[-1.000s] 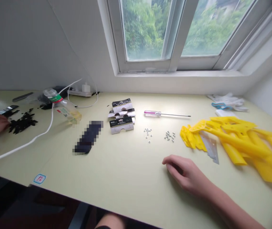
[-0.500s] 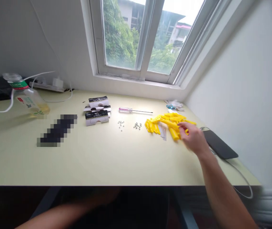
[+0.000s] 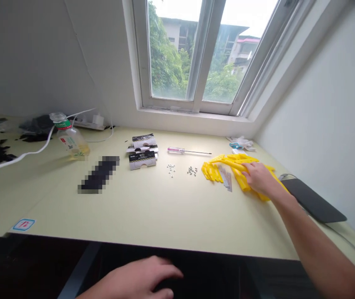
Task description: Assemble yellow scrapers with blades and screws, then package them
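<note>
My right hand (image 3: 260, 177) reaches over a heap of yellow plastic parts (image 3: 245, 185) at the right of the table. Its thumb and fingers pinch a long yellow plastic part (image 3: 235, 162) on top of the heap. Flat metal blades (image 3: 226, 179) lie at the heap's left side, beside smaller flat yellow pieces (image 3: 211, 172). Below the table's front edge, my left hand (image 3: 146, 274) hangs in the air with thumb and fingers apart. I see nothing in it.
On the table (image 3: 152, 207) lie small screws (image 3: 192, 170), nuts (image 3: 171, 168), a screwdriver (image 3: 189, 151) and black-and-white cartons (image 3: 142, 160). A bottle (image 3: 71, 141) and a white cable (image 3: 37, 151) are at left. A dark flat device (image 3: 316, 199) lies at right, near the wall.
My left hand has risen into fuller view below the table edge. The right hand has closed on a long yellow part. The camera view has shifted left.
</note>
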### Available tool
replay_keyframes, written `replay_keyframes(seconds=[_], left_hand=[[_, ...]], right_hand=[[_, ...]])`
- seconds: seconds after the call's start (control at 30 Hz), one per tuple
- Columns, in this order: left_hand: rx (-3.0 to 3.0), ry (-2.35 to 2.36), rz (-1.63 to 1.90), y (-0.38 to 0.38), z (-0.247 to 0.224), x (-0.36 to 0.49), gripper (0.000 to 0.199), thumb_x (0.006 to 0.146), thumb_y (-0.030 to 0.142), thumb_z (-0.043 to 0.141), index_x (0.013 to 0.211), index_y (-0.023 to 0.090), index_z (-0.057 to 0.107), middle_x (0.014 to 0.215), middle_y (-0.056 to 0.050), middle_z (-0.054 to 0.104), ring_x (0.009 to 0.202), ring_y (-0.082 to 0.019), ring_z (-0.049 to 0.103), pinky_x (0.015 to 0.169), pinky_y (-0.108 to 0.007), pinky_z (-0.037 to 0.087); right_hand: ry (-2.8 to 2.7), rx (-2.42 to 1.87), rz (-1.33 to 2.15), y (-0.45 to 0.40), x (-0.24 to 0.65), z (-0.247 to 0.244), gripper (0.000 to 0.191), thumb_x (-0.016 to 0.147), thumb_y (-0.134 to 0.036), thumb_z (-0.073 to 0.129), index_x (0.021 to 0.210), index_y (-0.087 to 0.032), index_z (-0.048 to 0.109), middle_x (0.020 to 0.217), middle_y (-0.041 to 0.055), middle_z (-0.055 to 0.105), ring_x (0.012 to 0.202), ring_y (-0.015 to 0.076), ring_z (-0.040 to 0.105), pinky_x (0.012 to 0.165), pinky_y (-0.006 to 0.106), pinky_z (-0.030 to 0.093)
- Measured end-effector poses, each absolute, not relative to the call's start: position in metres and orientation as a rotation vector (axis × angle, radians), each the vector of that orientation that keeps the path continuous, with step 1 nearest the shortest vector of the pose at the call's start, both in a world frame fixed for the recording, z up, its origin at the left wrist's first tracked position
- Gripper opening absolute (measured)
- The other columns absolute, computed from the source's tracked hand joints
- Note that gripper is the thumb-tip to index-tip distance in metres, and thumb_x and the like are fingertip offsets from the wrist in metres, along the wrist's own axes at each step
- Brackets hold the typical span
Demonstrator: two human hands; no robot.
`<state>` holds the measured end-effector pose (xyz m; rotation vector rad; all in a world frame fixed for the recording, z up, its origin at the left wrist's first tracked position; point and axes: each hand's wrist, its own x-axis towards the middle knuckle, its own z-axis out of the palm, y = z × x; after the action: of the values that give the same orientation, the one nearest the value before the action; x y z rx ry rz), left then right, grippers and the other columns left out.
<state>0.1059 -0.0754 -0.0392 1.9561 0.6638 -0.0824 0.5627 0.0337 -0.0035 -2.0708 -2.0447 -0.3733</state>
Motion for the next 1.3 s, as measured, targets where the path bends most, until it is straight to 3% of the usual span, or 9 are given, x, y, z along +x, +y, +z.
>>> replay_keyframes(seconds=[0.17,0.33,0.4,0.5,0.6,0.67,0.77,0.93,1.3], left_hand=[[1.691,0.407,0.226,-0.062,-0.010,0.122,0.039,0.094,0.026,0.050,0.129,0.020,0.065,0.111,-0.012,0.073,0.100,-0.023,0.069,0.087,-0.036,0.056],[1.437,0.584,0.637,0.005,0.003,0.170,0.057,0.092,0.045,0.056,0.143,0.020,0.047,0.146,-0.020,0.047,0.127,-0.032,0.053,0.092,-0.046,0.053],[1.315,0.625,0.739,0.031,0.003,0.190,0.060,0.092,0.050,0.055,0.142,0.019,0.044,0.147,-0.022,0.045,0.130,-0.034,0.050,0.092,-0.048,0.053],[1.152,0.698,0.903,0.057,-0.004,0.209,0.052,0.089,0.050,0.059,0.125,0.014,0.049,0.120,-0.022,0.063,0.109,-0.032,0.064,0.086,-0.047,0.054],[1.098,0.670,0.929,0.072,-0.013,0.207,0.042,0.086,0.049,0.063,0.106,0.016,0.048,0.091,-0.013,0.068,0.091,-0.028,0.069,0.074,-0.043,0.057],[1.091,0.648,0.887,0.078,-0.018,0.198,0.044,0.083,0.051,0.066,0.104,0.018,0.046,0.082,-0.007,0.066,0.080,-0.026,0.071,0.063,-0.039,0.059],[1.070,0.646,0.800,0.083,-0.024,0.184,0.045,0.083,0.052,0.065,0.107,0.020,0.044,0.076,-0.003,0.064,0.059,-0.021,0.067,0.048,-0.033,0.056],[0.959,0.648,0.772,0.071,-0.032,0.171,0.036,0.091,0.045,0.058,0.113,0.020,0.044,0.073,-0.001,0.063,0.048,-0.017,0.063,0.042,-0.028,0.053],[0.926,0.625,0.740,0.057,-0.040,0.172,0.034,0.091,0.043,0.058,0.113,0.020,0.046,0.068,0.001,0.061,0.044,-0.015,0.061,0.039,-0.026,0.051]], right_hand=[[-1.708,-1.879,-0.313,0.008,0.516,0.008,0.047,0.095,-0.040,0.041,0.128,-0.010,0.057,0.122,0.0223,0.063,0.115,0.0361,0.058,0.100,0.050,0.046],[-1.775,-1.583,0.070,-0.013,0.409,-0.001,0.042,0.098,-0.044,0.042,0.125,-0.016,0.056,0.119,0.0177,0.065,0.111,0.0321,0.062,0.096,0.048,0.051],[-1.899,-1.449,0.143,-0.014,0.376,-0.007,0.040,0.099,-0.042,0.042,0.129,-0.017,0.054,0.120,0.0171,0.065,0.111,0.0303,0.063,0.097,0.048,0.052],[-2.186,-1.307,0.299,-0.004,0.360,-0.007,0.036,0.098,-0.042,0.047,0.126,-0.022,0.059,0.127,0.0139,0.064,0.119,0.0290,0.060,0.099,0.045,0.051],[-2.357,-1.269,0.427,0.019,0.383,0.001,0.032,0.101,-0.038,0.041,0.101,-0.026,0.070,0.105,0.0066,0.074,0.099,0.0237,0.069,0.088,0.040,0.055],[-2.271,-1.391,0.338,0.037,0.411,0.004,0.034,0.100,-0.036,0.041,0.090,-0.023,0.071,0.088,0.0053,0.075,0.081,0.0218,0.070,0.074,0.036,0.055],[-2.097,-1.506,0.078,0.059,0.447,-0.002,0.025,0.096,-0.034,0.048,0.091,-0.021,0.070,0.085,0.0059,0.075,0.074,0.0222,0.069,0.067,0.035,0.053],[-2.024,-1.280,-0.191,0.050,0.465,-0.026,0.011,0.092,-0.020,0.056,0.096,-0.021,0.066,0.083,0.0058,0.072,0.077,0.0218,0.068,0.076,0.036,0.052],[-2.090,-1.171,-0.130,0.029,0.452,-0.032,0.018,0.090,-0.012,0.059,0.105,-0.022,0.063,0.087,0.0034,0.071,0.080,0.0190,0.067,0.079,0.034,0.050]])
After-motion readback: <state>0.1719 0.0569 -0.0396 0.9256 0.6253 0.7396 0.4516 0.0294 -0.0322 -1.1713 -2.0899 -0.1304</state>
